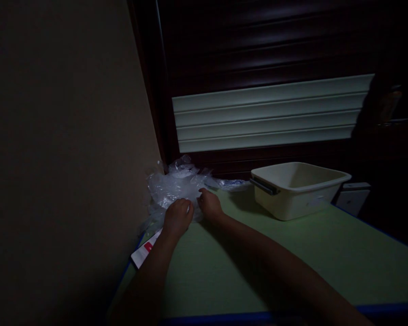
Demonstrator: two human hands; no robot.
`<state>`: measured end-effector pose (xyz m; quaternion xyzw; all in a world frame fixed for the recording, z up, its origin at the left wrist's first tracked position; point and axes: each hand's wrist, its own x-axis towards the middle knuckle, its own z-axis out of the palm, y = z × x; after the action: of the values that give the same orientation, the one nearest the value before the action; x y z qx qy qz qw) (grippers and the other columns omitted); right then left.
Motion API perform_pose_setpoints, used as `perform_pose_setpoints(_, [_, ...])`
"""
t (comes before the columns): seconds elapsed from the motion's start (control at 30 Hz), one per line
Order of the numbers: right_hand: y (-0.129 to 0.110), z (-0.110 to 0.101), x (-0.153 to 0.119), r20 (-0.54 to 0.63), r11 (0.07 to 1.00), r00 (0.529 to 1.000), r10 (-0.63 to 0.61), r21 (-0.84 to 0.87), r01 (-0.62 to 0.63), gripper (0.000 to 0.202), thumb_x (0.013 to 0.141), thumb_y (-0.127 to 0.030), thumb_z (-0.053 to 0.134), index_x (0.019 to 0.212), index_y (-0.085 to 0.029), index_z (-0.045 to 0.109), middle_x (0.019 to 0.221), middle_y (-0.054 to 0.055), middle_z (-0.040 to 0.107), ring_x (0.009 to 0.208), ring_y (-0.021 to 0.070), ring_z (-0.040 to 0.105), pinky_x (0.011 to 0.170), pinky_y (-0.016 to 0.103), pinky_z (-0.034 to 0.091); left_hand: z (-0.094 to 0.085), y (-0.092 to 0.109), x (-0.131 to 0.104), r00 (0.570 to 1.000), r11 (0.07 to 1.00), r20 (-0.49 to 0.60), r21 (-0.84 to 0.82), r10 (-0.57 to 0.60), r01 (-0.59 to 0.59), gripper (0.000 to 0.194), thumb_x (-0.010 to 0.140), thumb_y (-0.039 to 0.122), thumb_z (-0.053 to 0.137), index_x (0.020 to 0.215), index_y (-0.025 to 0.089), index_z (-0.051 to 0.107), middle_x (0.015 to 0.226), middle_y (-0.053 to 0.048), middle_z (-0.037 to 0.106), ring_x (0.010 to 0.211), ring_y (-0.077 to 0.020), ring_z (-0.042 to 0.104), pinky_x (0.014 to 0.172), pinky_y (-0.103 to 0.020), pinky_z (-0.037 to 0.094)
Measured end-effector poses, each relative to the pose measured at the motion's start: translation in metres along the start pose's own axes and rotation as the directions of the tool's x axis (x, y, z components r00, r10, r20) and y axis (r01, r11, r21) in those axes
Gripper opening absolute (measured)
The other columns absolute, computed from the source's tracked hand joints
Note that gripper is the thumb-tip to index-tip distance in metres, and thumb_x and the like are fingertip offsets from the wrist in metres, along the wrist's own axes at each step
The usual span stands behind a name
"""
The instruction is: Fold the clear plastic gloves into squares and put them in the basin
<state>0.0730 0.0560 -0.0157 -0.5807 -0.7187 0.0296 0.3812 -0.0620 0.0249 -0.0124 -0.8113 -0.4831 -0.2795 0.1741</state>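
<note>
Both of my hands reach to the far left of a green table (292,258), onto a pile of crumpled clear plastic bags (173,183). My left hand (178,217) is closed at the near side of the pile, its fingers curled into the plastic. Close beside it on the right, my right hand (209,204) is closed too, thumb and fingers pinching the plastic's edge. The room is dim, so the fingertips are hard to see. Partly under my left forearm lies a flat white box with a red mark (146,250).
A cream plastic bin (299,194) with a dark handle stands at the table's back right. More flat plastic packaging (233,184) lies along the back edge. A wall (71,136) borders the left side, and a dark slatted panel (272,113) rises behind.
</note>
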Motion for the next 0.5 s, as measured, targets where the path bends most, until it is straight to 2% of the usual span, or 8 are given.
perform_pose_setpoints(0.1, [0.004, -0.004, 0.008, 0.009, 0.999, 1.000, 0.011, 0.042, -0.011, 0.028, 0.088, -0.030, 0.052, 0.113, -0.017, 0.053, 0.113, 0.007, 0.056, 0.093, 0.0192, 0.058, 0.077, 0.039, 0.049, -0.003, 0.002, 0.001, 1.000, 1.000, 0.003, -0.005, -0.010, 0.010, 0.025, 0.090, 0.028, 0.051, 0.111, 0.015, 0.053, 0.111, -0.009, 0.055, 0.092, -0.0200, 0.058, 0.078, -0.039, 0.050])
perform_pose_setpoints(0.2, [0.008, -0.022, 0.015, -0.016, 0.996, 1.000, -0.019, 0.091, 0.021, 0.029, 0.088, -0.030, 0.052, 0.113, -0.016, 0.053, 0.113, 0.008, 0.056, 0.093, 0.0194, 0.058, 0.077, 0.039, 0.049, -0.006, 0.004, 0.002, 1.000, 1.000, 0.012, -0.025, -0.008, 0.009, 0.025, 0.090, 0.028, 0.052, 0.111, 0.015, 0.053, 0.111, -0.009, 0.055, 0.092, -0.0201, 0.058, 0.078, -0.039, 0.050])
perform_pose_setpoints(0.4, [0.012, -0.082, 0.021, -0.172, 0.965, 0.978, -0.115, 0.216, 0.151, 0.026, 0.088, -0.030, 0.052, 0.110, -0.015, 0.055, 0.109, 0.007, 0.057, 0.090, 0.0185, 0.058, 0.076, 0.039, 0.050, -0.008, 0.009, 0.003, 1.000, 0.995, -0.003, -0.101, -0.012, 0.012, 0.025, 0.090, 0.028, 0.052, 0.111, 0.015, 0.053, 0.111, -0.009, 0.055, 0.093, -0.0202, 0.058, 0.078, -0.039, 0.050])
perform_pose_setpoints(0.5, [0.012, -0.112, 0.023, -0.290, 0.925, 0.946, -0.143, 0.301, 0.233, 0.015, 0.086, -0.025, 0.054, 0.095, -0.014, 0.058, 0.092, 0.003, 0.060, 0.082, 0.0160, 0.059, 0.073, 0.036, 0.049, -0.008, 0.012, 0.003, 1.000, 0.986, -0.027, -0.166, -0.015, 0.011, 0.024, 0.090, 0.028, 0.052, 0.111, 0.015, 0.054, 0.111, -0.009, 0.055, 0.094, -0.0205, 0.057, 0.080, -0.040, 0.049])
